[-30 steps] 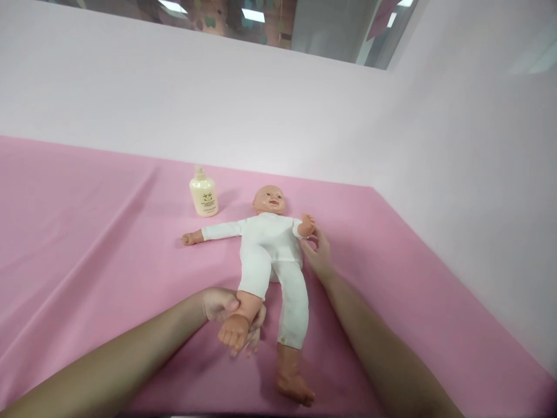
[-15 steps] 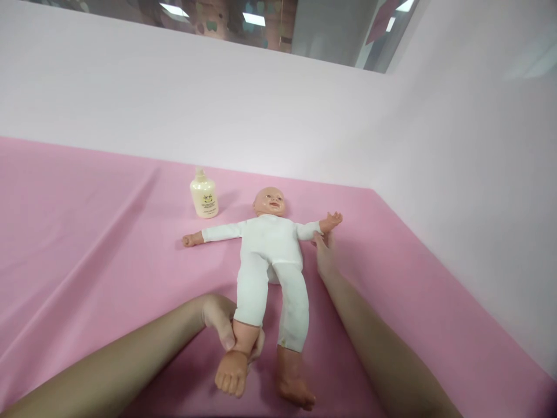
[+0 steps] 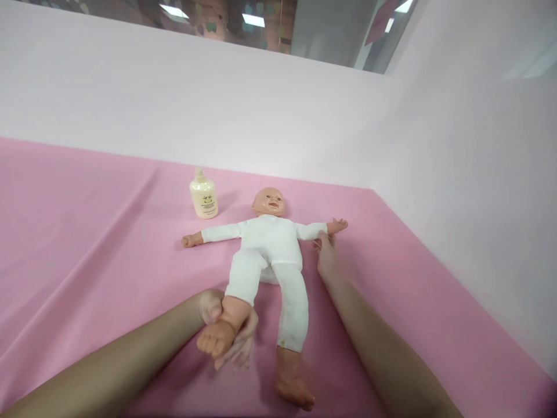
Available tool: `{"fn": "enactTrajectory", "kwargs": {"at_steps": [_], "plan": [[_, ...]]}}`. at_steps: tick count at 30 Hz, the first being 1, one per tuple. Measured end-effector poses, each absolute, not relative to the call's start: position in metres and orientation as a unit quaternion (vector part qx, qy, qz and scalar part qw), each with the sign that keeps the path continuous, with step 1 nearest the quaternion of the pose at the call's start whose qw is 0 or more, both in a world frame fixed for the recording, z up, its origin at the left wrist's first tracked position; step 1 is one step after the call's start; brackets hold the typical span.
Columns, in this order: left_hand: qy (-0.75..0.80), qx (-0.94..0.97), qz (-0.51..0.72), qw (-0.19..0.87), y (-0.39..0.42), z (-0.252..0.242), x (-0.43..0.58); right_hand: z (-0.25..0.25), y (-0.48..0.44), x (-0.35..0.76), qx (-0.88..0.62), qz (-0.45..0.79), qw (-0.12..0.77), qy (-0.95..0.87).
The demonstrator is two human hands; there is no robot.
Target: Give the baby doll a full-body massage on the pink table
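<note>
A baby doll (image 3: 275, 238) in a white cloth suit lies on its back, arms stretched out to both sides. My left hand (image 3: 212, 306) is around the ankle of the doll's leg on the left, thumb on top and fingers passing beneath it; that leg is raised and tilted outward. The doll's other leg (image 3: 292, 307) lies straight. On the right, my right hand (image 3: 326, 252) has its thumb and fingers at the cuff of the doll's outstretched arm (image 3: 311, 230). The fingers behind that arm are partly hidden.
A cream bottle (image 3: 204, 197) with a printed label stands left of the doll's head. Pink cloth (image 3: 78, 232) with a long fold covers the surface. White walls (image 3: 261, 110) rise behind and at the right, with a window (image 3: 331, 29) above.
The doll's left-side leg has swung up and to the left with my left hand, whose fingers now show below the ankle. The arm at my right hand has straightened slightly outward.
</note>
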State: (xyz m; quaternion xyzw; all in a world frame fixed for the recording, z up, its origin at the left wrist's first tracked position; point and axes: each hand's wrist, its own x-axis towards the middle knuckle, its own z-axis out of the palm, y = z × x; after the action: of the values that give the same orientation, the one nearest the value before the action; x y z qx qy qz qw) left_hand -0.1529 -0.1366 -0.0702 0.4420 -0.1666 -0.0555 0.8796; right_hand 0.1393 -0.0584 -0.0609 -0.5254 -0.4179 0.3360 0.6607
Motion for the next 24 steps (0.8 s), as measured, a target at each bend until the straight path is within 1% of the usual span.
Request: {"fn": "enactTrajectory", "kwargs": {"at_steps": [3,5,9,12,18,24], "plan": [[-0.180,0.425,0.034,0.886,-0.137,-0.071,-0.153,-0.055,-0.061,0.134,-0.517,0.296,0.668,-0.447],[-0.150,0.418,0.078,0.893,-0.138,-0.068,-0.153,-0.052,-0.062,0.131,-0.502,0.278,0.669,-0.472],[-0.062,0.406,0.124,0.903,-0.139,-0.060,-0.155,-0.050,-0.065,0.126,-0.485,0.243,0.648,-0.534],[-0.024,0.407,0.143,0.902,-0.140,-0.057,-0.155,-0.053,-0.069,0.123,-0.487,0.207,0.614,-0.586],[-0.003,0.416,0.152,0.897,-0.142,-0.050,-0.153,-0.056,-0.075,0.122,-0.477,0.125,0.554,-0.671],[-0.004,0.420,0.153,0.894,-0.144,-0.046,-0.152,-0.048,-0.082,0.117,-0.474,0.125,0.532,-0.690]]}}
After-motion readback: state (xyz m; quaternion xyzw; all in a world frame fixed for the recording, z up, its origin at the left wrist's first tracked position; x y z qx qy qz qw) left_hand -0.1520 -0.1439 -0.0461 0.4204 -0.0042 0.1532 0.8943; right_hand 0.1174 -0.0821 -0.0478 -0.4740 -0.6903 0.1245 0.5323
